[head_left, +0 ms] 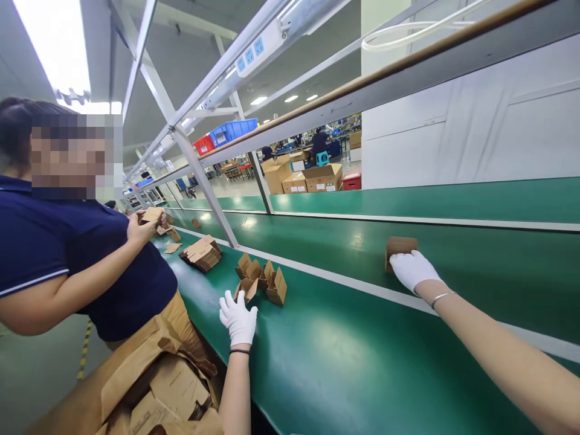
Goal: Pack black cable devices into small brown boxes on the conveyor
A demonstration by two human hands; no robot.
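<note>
My right hand [411,269], in a white glove, reaches out over the green conveyor belt [475,266] and rests on a small closed cardboard box [399,247] standing on it. My left hand [238,318], also gloved, hangs over the near green bench [344,362] with its fingers apart, just short of several small open cardboard boxes [261,281]. It holds nothing.
A person in a navy shirt [67,254] stands at my left and folds a small box [152,215]. A stack of flat carton blanks [202,253] lies further along the bench. A brown sack of cardboard [149,386] sits below. A slanted white frame post [206,190] rises from the bench.
</note>
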